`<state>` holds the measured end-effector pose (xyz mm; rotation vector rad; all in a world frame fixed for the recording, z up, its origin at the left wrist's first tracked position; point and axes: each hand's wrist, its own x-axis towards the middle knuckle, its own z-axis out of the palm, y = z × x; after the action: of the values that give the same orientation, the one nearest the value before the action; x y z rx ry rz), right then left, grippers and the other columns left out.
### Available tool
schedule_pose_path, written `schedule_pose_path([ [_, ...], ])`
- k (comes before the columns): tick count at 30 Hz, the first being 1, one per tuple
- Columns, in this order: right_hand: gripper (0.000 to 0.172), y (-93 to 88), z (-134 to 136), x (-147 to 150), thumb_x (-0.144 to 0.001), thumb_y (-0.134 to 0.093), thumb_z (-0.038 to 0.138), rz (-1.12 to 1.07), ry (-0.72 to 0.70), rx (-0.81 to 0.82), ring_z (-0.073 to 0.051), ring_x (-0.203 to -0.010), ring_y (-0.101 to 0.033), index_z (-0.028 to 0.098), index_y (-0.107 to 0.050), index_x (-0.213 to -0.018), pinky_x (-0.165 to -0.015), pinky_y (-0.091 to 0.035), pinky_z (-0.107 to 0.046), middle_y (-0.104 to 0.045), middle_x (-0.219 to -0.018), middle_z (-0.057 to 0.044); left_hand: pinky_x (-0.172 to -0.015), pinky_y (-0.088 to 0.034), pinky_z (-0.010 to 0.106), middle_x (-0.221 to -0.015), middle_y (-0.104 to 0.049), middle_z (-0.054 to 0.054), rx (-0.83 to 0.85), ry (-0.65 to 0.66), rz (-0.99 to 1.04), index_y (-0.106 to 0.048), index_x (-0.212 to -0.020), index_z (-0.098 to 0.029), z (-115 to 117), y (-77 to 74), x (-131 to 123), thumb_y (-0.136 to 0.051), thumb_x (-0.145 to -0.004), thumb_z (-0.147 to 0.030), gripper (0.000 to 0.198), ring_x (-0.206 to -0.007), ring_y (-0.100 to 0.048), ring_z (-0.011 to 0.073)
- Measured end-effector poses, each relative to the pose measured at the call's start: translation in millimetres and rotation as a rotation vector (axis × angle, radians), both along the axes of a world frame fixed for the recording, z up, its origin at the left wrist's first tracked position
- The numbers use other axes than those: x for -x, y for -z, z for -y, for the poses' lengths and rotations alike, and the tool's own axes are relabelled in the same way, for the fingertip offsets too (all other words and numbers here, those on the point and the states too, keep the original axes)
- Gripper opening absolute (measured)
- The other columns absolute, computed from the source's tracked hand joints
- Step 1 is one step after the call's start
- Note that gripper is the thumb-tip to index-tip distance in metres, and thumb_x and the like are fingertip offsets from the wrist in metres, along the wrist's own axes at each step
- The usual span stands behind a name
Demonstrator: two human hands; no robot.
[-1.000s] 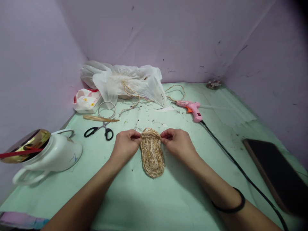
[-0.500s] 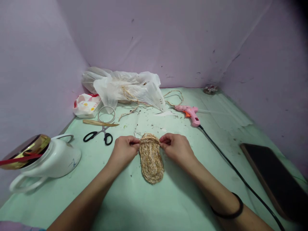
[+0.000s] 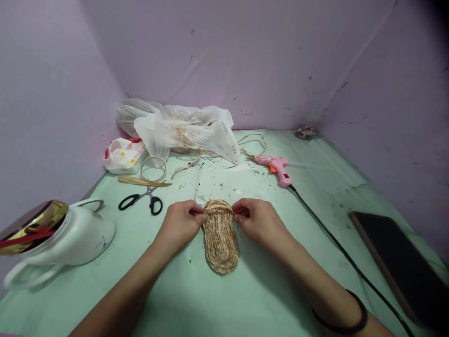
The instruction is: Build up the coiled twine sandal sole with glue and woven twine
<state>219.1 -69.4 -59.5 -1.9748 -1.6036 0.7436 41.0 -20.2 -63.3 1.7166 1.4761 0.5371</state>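
A small slipper (image 3: 220,245) of coiled straw rope lies on the green tabletop, its rounded near end toward me. A braided straw band (image 3: 219,208) crosses its far end. At the band's left end, my left hand (image 3: 184,220) is closed, thumb and forefinger pinching the edge. On the opposite side my right hand (image 3: 261,220) pinches the band's right end in the same way. The fingertips partly hide both ends of the band.
Beyond the hands lie black-handled scissors (image 3: 142,199), a pointed wooden stick (image 3: 143,181), a ring (image 3: 153,169) and a white plastic bag (image 3: 196,124) with straw cord. A pink glue gun (image 3: 275,166), its cable (image 3: 326,229) and a phone (image 3: 396,262) are right; a white mug (image 3: 77,238) stands left.
The whole view has shifted slightly, so things sit a little lower in it. Both hands keep their pinch at the band's ends, and the slipper stays in place between them.
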Motion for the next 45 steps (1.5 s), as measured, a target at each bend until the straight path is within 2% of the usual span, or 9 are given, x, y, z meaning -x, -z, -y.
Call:
schedule_pose_path([
  [6, 0.03, -14.3, 11, 4, -0.078, -0.052, 0.023, 0.161, 0.11, -0.189, -0.018, -0.071, -0.062, 0.016, -0.054, -0.107, -0.067, -0.046, -0.032, -0.053, -0.111, -0.011, -0.053, -0.037, 0.024, -0.05, -0.056, -0.001, -0.284, -0.12, -0.134, -0.059, -0.059, -0.017, 8, -10.8, -2, -0.052, -0.071, -0.032, 0.02, -0.049, -0.049, 0.0125],
  [11, 0.044, -29.9, 30, 36, -0.071, -0.052, 0.059, 0.325, 0.017, 0.043, -0.028, -0.072, -0.061, 0.017, -0.055, -0.087, -0.059, -0.045, -0.039, -0.06, -0.082, -0.009, -0.058, -0.039, 0.031, -0.061, -0.065, 0.007, -0.474, -0.29, -0.616, -0.062, -0.066, -0.016, -10, -19.7, 17, -0.043, -0.077, -0.035, 0.028, -0.062, -0.061, 0.0234],
  [14, 0.049, -26.7, 37, 56, -0.062, -0.063, 0.055, 0.412, -0.047, 0.084, -0.034, -0.084, -0.056, 0.014, -0.055, -0.088, -0.059, -0.046, -0.041, -0.059, -0.087, -0.015, -0.056, -0.04, 0.037, -0.07, -0.067, 0.013, -0.399, -0.258, -0.825, -0.064, -0.081, -0.015, -17, -20.4, 26, -0.041, -0.079, -0.041, 0.035, -0.07, -0.062, 0.0331],
  [17, 0.027, -18.3, 35, 53, -0.063, -0.064, 0.022, 0.413, -0.177, 0.003, -0.03, -0.084, -0.054, 0.015, -0.053, -0.086, -0.07, -0.044, -0.042, -0.059, -0.089, -0.013, -0.065, -0.045, 0.038, -0.093, -0.066, 0.012, -0.578, -0.183, -0.647, -0.059, -0.101, -0.017, -11, -22.0, 25, -0.042, -0.081, -0.037, 0.033, -0.084, -0.061, 0.0299],
  [19, 0.031, -12.7, 30, 39, -0.055, -0.055, 0.003, 0.345, -0.321, -0.076, -0.025, -0.085, -0.053, 0.017, -0.05, -0.082, -0.079, -0.041, -0.041, -0.059, -0.089, -0.008, -0.079, -0.045, 0.035, -0.106, -0.061, 0.009, -0.671, 0.086, -0.401, -0.056, -0.105, -0.018, -2, -24.0, 21, -0.047, -0.08, -0.034, 0.032, -0.098, -0.056, 0.0244],
  [23, 0.043, -5.0, 19, 10, -0.056, -0.053, 0.003, 0.133, -0.443, -0.167, -0.022, -0.095, -0.049, 0.019, -0.047, -0.096, -0.084, -0.039, -0.038, -0.056, -0.099, -0.006, -0.097, -0.036, 0.038, -0.124, -0.051, 0.009, -0.446, 0.664, -0.203, -0.046, -0.121, -0.021, 12, -21.9, 13, -0.063, -0.068, -0.04, 0.059, -0.115, -0.045, 0.0247],
  [29, 0.035, -6.6, 14, 8, -0.059, -0.06, 0.013, 0.095, -0.464, -0.23, -0.025, -0.109, -0.043, 0.019, -0.052, -0.092, -0.092, -0.035, -0.041, -0.05, -0.116, -0.01, -0.103, -0.029, 0.044, -0.133, -0.04, 0.012, -0.327, 0.65, -0.192, -0.041, -0.124, -0.02, 9, -5.6, 18, -0.064, -0.067, -0.028, 0.062, -0.124, -0.033, 0.0277],
  [39, 0.023, 12.0, 17, 27, -0.07, -0.059, 0.015, -0.018, -0.402, -0.389, -0.023, -0.096, -0.051, 0.019, -0.056, -0.093, -0.083, -0.044, -0.041, -0.058, -0.105, -0.01, -0.1, -0.032, 0.037, -0.121, -0.045, 0.009, -0.245, 0.629, -0.129, -0.045, -0.118, -0.018, -2, -8.1, 23, -0.064, -0.068, -0.023, 0.053, -0.113, -0.039, 0.0237],
  [45, 0.025, 7.9, 13, 20, -0.07, -0.06, 0.014, 0.026, -0.512, -0.393, -0.023, -0.099, -0.055, 0.019, -0.059, -0.094, -0.094, -0.039, -0.046, -0.063, -0.103, -0.008, -0.083, -0.04, 0.037, -0.092, -0.055, 0.008, -0.213, 0.519, -0.123, -0.058, -0.099, -0.017, -7, -3.9, 12, -0.04, -0.081, -0.013, 0.026, -0.092, -0.048, 0.0214],
])
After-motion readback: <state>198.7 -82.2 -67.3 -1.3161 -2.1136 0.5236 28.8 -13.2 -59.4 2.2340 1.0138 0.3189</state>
